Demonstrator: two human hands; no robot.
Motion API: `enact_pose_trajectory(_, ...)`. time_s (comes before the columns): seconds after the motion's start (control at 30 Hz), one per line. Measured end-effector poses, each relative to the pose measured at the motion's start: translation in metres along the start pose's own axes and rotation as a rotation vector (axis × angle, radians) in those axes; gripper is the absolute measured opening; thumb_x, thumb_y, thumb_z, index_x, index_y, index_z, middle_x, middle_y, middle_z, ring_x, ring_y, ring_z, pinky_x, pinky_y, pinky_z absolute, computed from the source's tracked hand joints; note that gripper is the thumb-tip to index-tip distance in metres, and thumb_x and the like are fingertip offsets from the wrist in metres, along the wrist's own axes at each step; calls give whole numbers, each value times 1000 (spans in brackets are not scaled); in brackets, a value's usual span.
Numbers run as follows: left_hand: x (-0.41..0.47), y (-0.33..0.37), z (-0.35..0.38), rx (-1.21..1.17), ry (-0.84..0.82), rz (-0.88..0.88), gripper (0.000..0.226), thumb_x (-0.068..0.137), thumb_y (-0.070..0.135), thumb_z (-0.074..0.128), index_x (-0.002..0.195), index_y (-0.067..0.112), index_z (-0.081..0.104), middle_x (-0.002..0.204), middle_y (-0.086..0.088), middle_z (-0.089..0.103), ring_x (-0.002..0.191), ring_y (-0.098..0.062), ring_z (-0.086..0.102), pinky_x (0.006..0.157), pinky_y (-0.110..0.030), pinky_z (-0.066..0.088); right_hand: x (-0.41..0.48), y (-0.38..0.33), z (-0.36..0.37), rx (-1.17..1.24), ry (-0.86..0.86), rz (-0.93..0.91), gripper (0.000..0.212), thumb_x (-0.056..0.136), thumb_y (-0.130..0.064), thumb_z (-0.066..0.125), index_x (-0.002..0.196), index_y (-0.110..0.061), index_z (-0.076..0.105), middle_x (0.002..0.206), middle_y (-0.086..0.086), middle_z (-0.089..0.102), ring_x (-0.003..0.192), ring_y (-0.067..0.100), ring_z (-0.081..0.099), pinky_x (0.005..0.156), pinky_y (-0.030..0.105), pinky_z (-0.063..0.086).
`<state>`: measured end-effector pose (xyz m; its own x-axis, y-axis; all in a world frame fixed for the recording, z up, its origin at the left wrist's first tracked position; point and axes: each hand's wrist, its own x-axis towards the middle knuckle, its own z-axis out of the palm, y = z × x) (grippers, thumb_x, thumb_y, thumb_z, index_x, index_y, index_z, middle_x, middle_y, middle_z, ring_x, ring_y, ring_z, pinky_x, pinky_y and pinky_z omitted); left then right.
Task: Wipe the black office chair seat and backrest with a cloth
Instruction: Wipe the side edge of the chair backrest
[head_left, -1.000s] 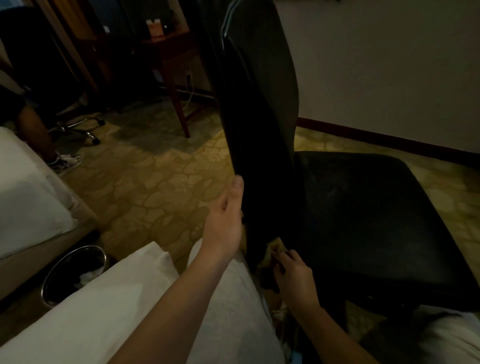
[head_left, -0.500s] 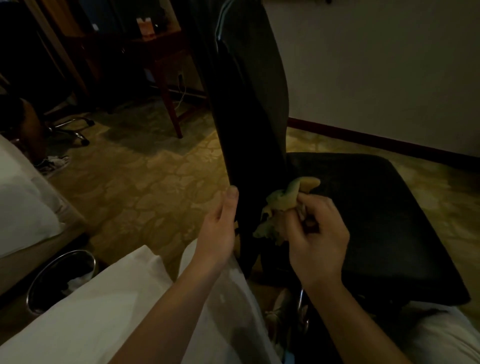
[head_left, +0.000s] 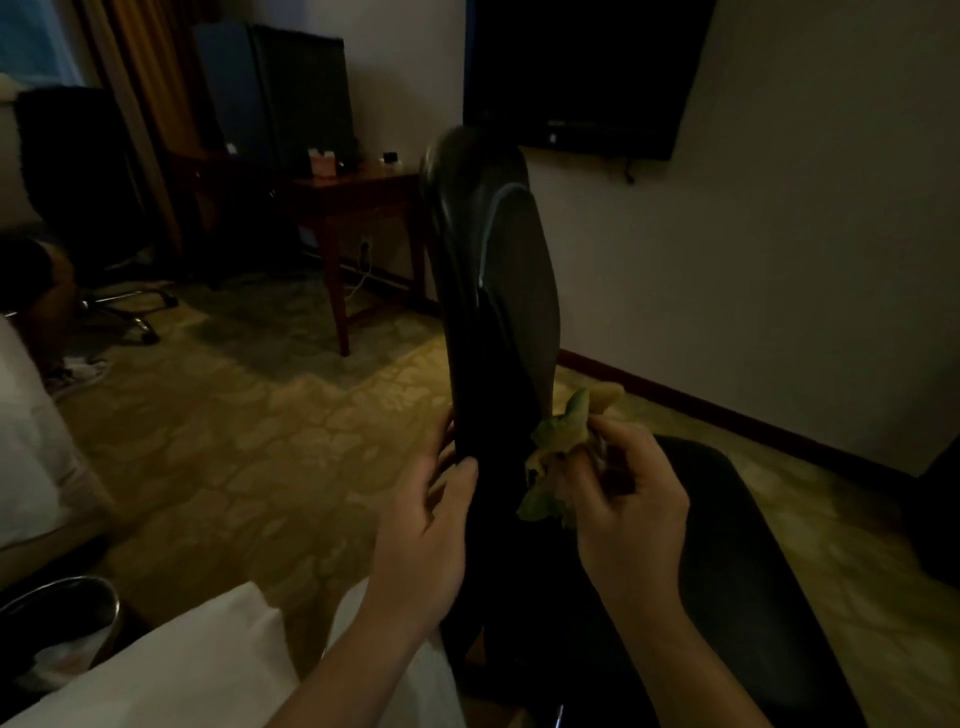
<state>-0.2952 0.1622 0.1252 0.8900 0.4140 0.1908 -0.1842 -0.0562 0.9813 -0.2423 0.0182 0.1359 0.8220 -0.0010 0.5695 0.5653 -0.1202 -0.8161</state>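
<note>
Backrest (head_left: 493, 322): black, glossy, upright, seen edge-on, with a pale seam curving near the top.
Seat (head_left: 727, 545): black, dull padding, right of the backrest.
Cloth (head_left: 558, 441): yellow-green, crumpled, at the backrest's front face, above the seat.
Left hand (head_left: 421, 530): clasps the backrest's near edge.
Right hand (head_left: 628, 509): fingers curled, pinching the cloth.
</note>
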Motion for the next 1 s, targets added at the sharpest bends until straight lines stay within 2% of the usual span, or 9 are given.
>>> enact_pose_trajectory(0.1,9,22,3,34,41,108,43,98,42,48,139,51,40,122,42,54,116,21,48,95,-12,47,12,-9,0,-14,-3,15,30,86,-8,67,107,-29,65,101,-6,66,88,8,66,69,15,53)
enact_pose_trajectory(0.17,17,38,6,72,68,168,40,95,54,44,133,65,36,130,42,48,124,17,44,106,-26,44,22,-14,-2,0,-6,23,35,85,-9,67,105,-37,63,102,-11,65,91,7,66,71,15,54)
enact_pose_trajectory(0.3,41,69,8,61,108,346,48,96,48,44,133,72,27,140,34,44,132,6,43,109,-39,44,48,-23,-3,-6,-21,13,40,85,-10,69,102,-45,60,99,-17,65,90,6,66,71,19,56)
enact_pose_trajectory(0.5,80,113,2,105,123,595,49,102,34,41,148,47,33,150,24,37,141,-4,37,111,-45,41,105,-50,15,-29,-68,-128,27,88,-8,68,101,-32,68,98,-11,66,88,5,64,72,12,50)
enact_pose_trajectory(0.6,97,128,-1,172,130,610,37,102,26,36,133,32,56,150,24,38,141,3,31,116,-35,34,130,-70,30,-141,-87,-243,22,88,-11,67,104,-25,68,102,-11,64,91,3,61,75,13,49)
enact_pose_trajectory(0.67,104,133,-2,97,75,574,32,100,22,35,114,24,63,145,25,43,137,4,37,112,-24,36,135,-77,41,-176,-147,-296,27,88,-10,67,106,-30,66,106,-13,63,94,-1,60,78,12,48)
enact_pose_trajectory(0.73,107,131,0,10,53,566,26,98,17,35,102,22,60,143,23,46,136,0,40,111,-22,37,128,-78,50,-78,-266,-219,34,90,-9,66,106,-39,63,108,-17,64,99,-1,61,82,15,51)
enact_pose_trajectory(0.87,108,126,7,-123,59,590,24,96,12,33,97,19,55,140,22,48,136,-5,42,111,-30,39,117,-76,49,194,-361,7,26,91,-15,64,108,-33,69,112,-13,65,103,6,64,85,30,57)
enact_pose_trajectory(1.0,111,125,10,-126,104,617,23,97,10,32,97,15,54,140,15,49,135,-10,44,112,-40,40,113,-79,41,203,-402,0,21,87,-30,62,105,-32,71,115,-16,63,104,3,63,84,20,53)
